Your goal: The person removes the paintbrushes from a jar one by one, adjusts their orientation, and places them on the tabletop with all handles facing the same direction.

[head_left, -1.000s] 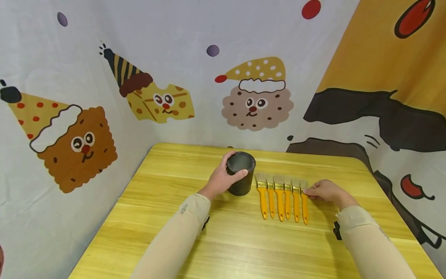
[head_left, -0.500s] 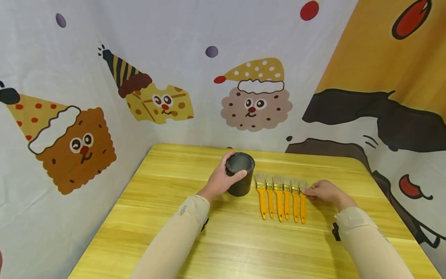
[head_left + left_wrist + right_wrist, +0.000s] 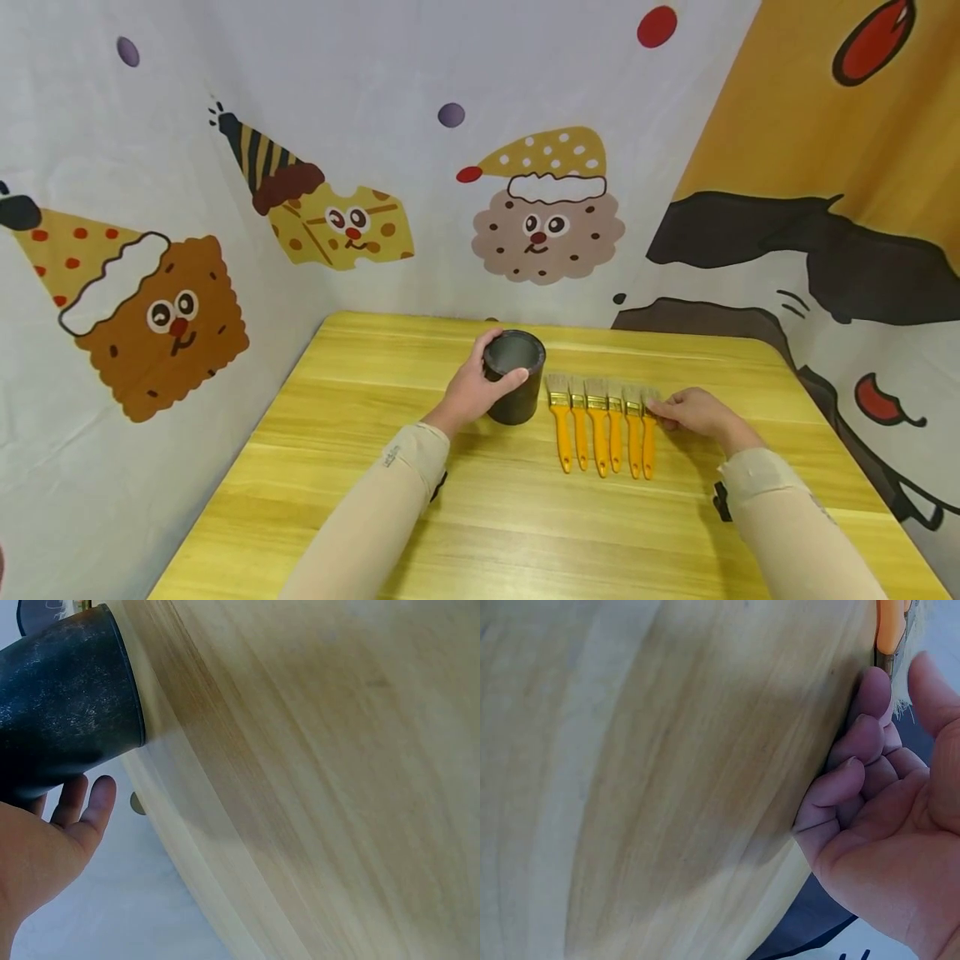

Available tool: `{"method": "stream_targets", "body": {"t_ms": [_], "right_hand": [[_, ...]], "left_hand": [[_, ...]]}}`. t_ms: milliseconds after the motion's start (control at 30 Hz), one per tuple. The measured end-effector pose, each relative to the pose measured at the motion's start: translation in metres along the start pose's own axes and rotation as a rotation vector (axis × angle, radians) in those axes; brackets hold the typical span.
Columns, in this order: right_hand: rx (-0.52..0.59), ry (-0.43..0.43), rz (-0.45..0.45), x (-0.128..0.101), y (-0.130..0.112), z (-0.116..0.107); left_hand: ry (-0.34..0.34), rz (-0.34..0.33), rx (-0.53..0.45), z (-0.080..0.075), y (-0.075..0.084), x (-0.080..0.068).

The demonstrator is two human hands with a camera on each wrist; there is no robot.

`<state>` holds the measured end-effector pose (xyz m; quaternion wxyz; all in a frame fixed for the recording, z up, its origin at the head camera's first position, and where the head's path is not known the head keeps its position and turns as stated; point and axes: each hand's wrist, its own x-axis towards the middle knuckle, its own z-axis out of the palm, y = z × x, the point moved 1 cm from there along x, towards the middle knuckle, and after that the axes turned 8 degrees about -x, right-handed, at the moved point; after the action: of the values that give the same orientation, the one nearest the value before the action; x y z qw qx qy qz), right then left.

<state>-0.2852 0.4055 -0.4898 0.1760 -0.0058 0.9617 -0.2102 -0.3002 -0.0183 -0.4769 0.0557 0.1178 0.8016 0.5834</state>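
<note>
On the table, a black cylindrical cup [image 3: 516,402] stands upright with its mouth up. My left hand [image 3: 472,385] grips it from the left, thumb across the near side of the rim and fingers round the far side. To the cup's right lie several paintbrushes [image 3: 597,429] side by side, orange handles toward me, pale bristles pointing away. My right hand [image 3: 696,410] pinches the rightmost paintbrush [image 3: 649,454] near its metal band. The right wrist view shows an orange handle [image 3: 890,626] just beyond the curled fingers; the left wrist view shows the cup's dark side [image 3: 67,697].
The light wooden table [image 3: 480,533] has a rounded far right corner. Behind and left of it hangs a white cloth [image 3: 390,92] printed with cartoon food faces; a larger orange, black and white print covers its right part.
The rightmost paintbrush has shifted slightly left toward its neighbour, with my right hand at it. My left hand stays on the cup. The head view has drifted a little.
</note>
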Motion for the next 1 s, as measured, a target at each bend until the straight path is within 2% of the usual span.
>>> {"method": "stream_targets", "body": {"t_ms": [267, 733, 867, 1000], "right_hand": [[-0.005, 0.012, 0.002, 0.005, 0.001, 0.002], [0.022, 0.015, 0.005, 0.010, 0.010, 0.003], [0.022, 0.013, 0.006, 0.009, 0.011, 0.005], [0.023, 0.007, 0.009, 0.010, 0.012, 0.006]], "left_hand": [[0.005, -0.015, -0.002, -0.002, 0.000, 0.001], [0.008, 0.018, 0.004, 0.001, -0.001, 0.004], [-0.005, 0.035, 0.015, -0.003, -0.006, 0.001], [0.004, 0.030, 0.052, -0.013, -0.017, -0.004]]}}
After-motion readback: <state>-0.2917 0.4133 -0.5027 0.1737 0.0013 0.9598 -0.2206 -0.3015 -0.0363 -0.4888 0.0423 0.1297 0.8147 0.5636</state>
